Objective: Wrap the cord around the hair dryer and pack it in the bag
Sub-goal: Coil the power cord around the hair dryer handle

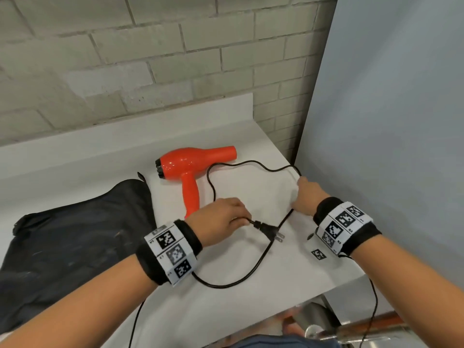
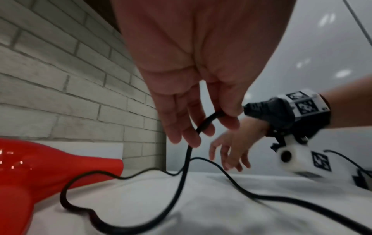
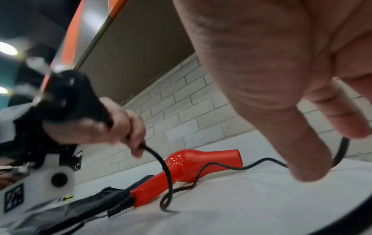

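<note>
While the black bag lies flat at the lower left of the head view on the white bench, I cannot tell what, if anything, is inside it. Just right of it, in the middle of the frame, the red hair dryer rests on its side, nozzle pointing right, handle toward me. Its black cord loops loosely over the bench, unwrapped. My left hand pinches the cord just behind the plug, which is lifted off the bench. At the right, my right hand curls its fingers around the cord's far loop. A brick wall stands behind the bench.
</note>
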{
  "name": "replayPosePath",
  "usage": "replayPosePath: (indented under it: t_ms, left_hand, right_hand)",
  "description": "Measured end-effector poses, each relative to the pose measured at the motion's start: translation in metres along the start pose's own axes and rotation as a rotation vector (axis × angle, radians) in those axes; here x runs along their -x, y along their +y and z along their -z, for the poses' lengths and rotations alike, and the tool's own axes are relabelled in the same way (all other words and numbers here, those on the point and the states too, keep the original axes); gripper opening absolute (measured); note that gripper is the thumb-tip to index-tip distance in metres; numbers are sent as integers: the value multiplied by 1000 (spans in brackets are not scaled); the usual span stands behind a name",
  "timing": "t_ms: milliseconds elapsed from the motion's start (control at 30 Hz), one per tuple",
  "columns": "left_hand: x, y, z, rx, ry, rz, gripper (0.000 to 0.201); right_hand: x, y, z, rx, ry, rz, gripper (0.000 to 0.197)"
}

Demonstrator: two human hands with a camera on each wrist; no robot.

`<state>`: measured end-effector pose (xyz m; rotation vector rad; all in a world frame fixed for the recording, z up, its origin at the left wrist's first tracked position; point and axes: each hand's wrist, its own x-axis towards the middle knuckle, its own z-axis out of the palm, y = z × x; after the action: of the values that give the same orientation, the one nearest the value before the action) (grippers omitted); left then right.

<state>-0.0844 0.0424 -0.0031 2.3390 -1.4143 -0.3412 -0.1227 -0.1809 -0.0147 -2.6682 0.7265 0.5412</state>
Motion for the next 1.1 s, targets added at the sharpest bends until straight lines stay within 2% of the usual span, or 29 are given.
replayPosePath:
  t_ms: [33,100,233,367,467,533,633,733,833,900,1000,1100]
  left_hand:
    - [0,1,-4,-38,-68,48,27]
    - [-2,4,-10,-100,-164,127,28]
    - [-14,8,-18,-129,-270,241,27]
    - [-24,7,-25,-126,-367,259,28]
    - [-19,2,-18,-61,-342,305,31]
    - [-10,-7,-5,-2,-234,367,32]
    - [0,-34,16,33,29,570,36]
    - [7,-66,31,74,150,801,54]
    - [6,-82,37,150,107,804,77]
    - [2,-84,36,204,16,776,80]
    - [-3,-83,33,209,-51,766,78]
    - [-3,-85,32,326,-17,784,79]
  right_hand:
    - [1,-2,0,19,-15,2,53]
    - [6,-2,-1,146,-64,35,44]
    - [4,-1,-6,227,-79,103,37]
    - [7,-1,-6,202,-87,133,39]
    - [11,-3,-5,216,-115,118,48]
    - [17,-8,-3,200,-124,133,52]
    - [29,-26,-1,128,-85,259,49]
    - [46,-55,-5,23,-109,454,34]
    - [58,-80,-17,202,-323,559,36]
    - [59,-91,-25,373,-392,560,41]
    - [55,-98,-32,447,-368,512,38]
    - [45,-101,-26,358,-227,439,33]
